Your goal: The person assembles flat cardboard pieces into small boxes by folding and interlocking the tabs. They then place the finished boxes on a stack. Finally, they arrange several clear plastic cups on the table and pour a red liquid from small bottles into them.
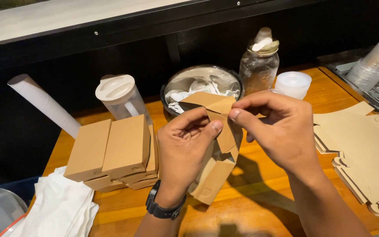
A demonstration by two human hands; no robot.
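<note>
Both hands, left hand [185,145] and right hand [277,127], pinch the flaps of a light, stiff-creased brown cardboard box [218,145], best gripped along its folds.

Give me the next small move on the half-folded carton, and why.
Probably press the raised flap down along its crease. The left hand and right hand both pinch the brown carton, whose top flap stands up unfolded, while the finished boxes beside it are closed flat.
</note>
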